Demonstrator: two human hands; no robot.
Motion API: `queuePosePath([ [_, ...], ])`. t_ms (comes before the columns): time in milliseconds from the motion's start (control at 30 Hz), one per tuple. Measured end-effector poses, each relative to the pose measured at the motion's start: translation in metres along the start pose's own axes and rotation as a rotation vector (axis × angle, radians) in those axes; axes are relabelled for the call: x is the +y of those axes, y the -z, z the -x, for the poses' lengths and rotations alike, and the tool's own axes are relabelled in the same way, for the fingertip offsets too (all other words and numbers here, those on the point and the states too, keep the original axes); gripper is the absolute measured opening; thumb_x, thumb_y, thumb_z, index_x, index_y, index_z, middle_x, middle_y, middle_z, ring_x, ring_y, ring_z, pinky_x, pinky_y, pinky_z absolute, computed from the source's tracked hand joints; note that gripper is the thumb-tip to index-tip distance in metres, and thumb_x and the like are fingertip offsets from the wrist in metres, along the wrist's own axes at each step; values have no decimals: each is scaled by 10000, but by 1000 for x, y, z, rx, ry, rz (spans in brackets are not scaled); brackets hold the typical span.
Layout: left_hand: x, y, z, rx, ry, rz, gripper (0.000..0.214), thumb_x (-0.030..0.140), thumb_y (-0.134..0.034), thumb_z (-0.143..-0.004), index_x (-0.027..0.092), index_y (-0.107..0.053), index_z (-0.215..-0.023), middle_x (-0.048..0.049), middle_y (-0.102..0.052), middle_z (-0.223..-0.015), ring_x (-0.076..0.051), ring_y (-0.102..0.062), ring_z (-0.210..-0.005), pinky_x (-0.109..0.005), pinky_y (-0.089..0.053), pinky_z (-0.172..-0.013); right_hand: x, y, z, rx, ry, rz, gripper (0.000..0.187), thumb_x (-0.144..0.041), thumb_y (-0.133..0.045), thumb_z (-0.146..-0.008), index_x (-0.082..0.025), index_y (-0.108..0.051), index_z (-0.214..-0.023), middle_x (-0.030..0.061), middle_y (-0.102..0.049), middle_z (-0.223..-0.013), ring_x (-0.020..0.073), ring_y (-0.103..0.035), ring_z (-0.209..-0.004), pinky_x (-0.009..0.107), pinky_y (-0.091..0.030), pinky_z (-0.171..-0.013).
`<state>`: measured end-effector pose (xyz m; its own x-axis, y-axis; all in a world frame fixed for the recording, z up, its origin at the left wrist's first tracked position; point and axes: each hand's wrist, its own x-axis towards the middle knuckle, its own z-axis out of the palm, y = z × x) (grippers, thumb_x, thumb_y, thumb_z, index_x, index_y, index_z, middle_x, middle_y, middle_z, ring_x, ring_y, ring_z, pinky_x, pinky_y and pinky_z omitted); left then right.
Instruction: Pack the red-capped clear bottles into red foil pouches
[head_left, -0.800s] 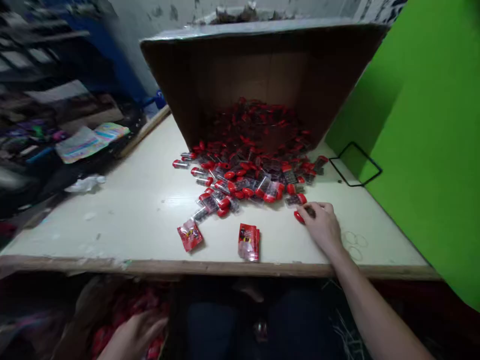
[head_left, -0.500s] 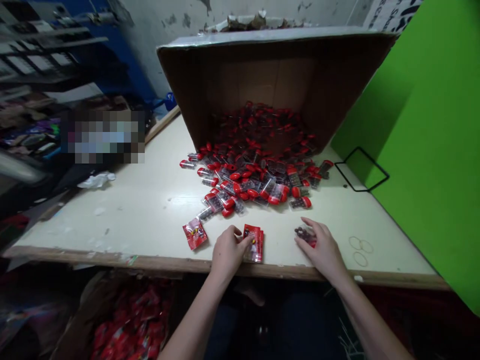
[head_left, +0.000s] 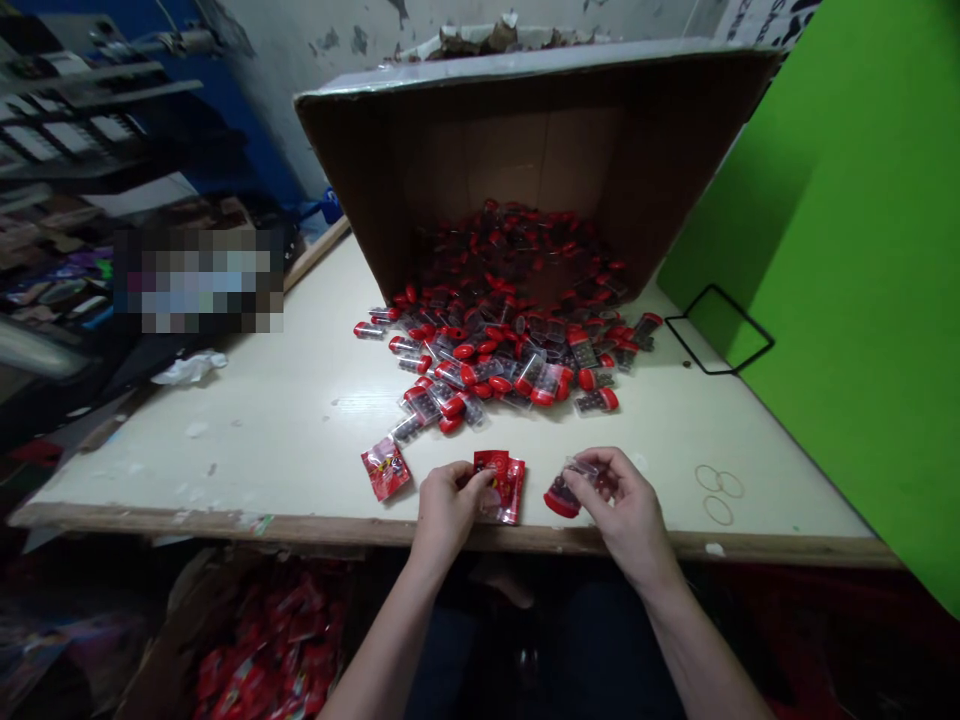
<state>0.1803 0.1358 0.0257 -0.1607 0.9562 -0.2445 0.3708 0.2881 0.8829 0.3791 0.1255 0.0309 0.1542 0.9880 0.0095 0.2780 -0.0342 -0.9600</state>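
My left hand (head_left: pixel 448 515) pinches a red printed packet (head_left: pixel 491 462) between thumb and fingers, just over another red packet (head_left: pixel 514 488) near the table's front edge. In my right hand (head_left: pixel 630 515) is a small clear plastic container with a red end (head_left: pixel 561 498) and dark round pieces inside, tilted with its red end toward the left hand. A single red packet (head_left: pixel 385 470) lies left of the left hand. Beyond both hands spreads a pile of similar red-ended containers (head_left: pixel 487 372).
The pile spills from a cardboard box (head_left: pixel 540 68) lying on its side. Rubber bands (head_left: pixel 718 510) and a black wire frame (head_left: pixel 759 352) are at right, beside a green panel (head_left: pixel 862 300). Crumpled white paper (head_left: pixel 189 368) lies left. Below the table, red packets (head_left: pixel 270 640) fill a container.
My right hand has lifted a container off the table and brought it left, turning its red end down. My left hand has pulled the top red packet slightly left, off the one beneath.
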Motion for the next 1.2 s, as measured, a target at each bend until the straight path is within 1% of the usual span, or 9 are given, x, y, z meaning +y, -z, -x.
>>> queuePosePath([
  [100,0,1,4,-25,20,89,358,420,-618,-711,158,-541,-481,45,-419,-433,-92,-331,-457,-230,-216,-456,-6,1,5,-3,-76,-209,334,-384,-663,-769,-211,-582,-1043,34,-609,-865,150,-560,-699,250,-477,-601],
  [200,0,-1,7,-45,49,174,351,424,-615,-722,145,-581,-512,39,-446,-447,-86,-337,-460,-222,-230,-460,-10,0,13,-17,-167,-360,379,-390,-635,-798,-252,-547,-1140,2,-556,-881,93,-523,-595,182,-434,-475],
  [300,2,-3,9,-53,73,267,351,437,-627,-721,137,-606,-539,34,-479,-461,-82,-366,-467,-212,-265,-470,-12,-4,22,-38,-209,-438,313,-386,-608,-825,-264,-555,-1108,-15,-537,-860,82,-530,-584,173,-450,-478],
  [400,5,-7,10,-23,161,544,310,388,-711,-660,122,-618,-531,25,-513,-478,-72,-402,-475,-199,-299,-480,-11,-8,29,-48,-228,-483,236,-375,-610,-828,-249,-570,-1023,-12,-553,-876,99,-569,-640,192,-488,-550],
  [467,7,-8,10,16,248,747,293,326,-777,-591,119,-593,-496,28,-514,-471,-59,-410,-462,-189,-303,-468,-10,-10,34,-46,-247,-489,220,-374,-617,-825,-240,-573,-994,-13,-561,-860,94,-562,-631,173,-463,-523],
  [533,8,-10,10,49,297,852,312,292,-809,-542,129,-552,-474,29,-527,-482,-58,-439,-465,-185,-326,-468,-8,-11,38,-35,-260,-476,215,-375,-618,-827,-230,-578,-981,-15,-568,-817,84,-533,-608,152,-421,-488],
  [667,9,-11,8,69,327,943,347,292,-831,-497,141,-520,-470,29,-540,-498,-66,-485,-480,-189,-378,-484,-5,-15,50,-35,-264,-427,217,-371,-624,-824,-218,-590,-974,-17,-570,-761,79,-488,-585,150,-385,-478],
  [867,15,-13,13,14,396,1037,282,295,-823,-527,114,-614,-586,17,-571,-526,-65,-499,-466,-194,-414,-489,-6,-28,58,-121,-282,-408,220,-378,-625,-814,-203,-605,-944,-16,-560,-693,100,-483,-549,178,-362,-452],
  [1200,15,-11,20,-38,410,1048,270,295,-792,-599,94,-668,-729,-14,-629,-602,-75,-537,-502,-188,-437,-482,-2,-28,51,-5,-264,-376,230,-376,-647,-788,-211,-607,-943,0,-611,-745,104,-520,-563,180,-404,-461],
])
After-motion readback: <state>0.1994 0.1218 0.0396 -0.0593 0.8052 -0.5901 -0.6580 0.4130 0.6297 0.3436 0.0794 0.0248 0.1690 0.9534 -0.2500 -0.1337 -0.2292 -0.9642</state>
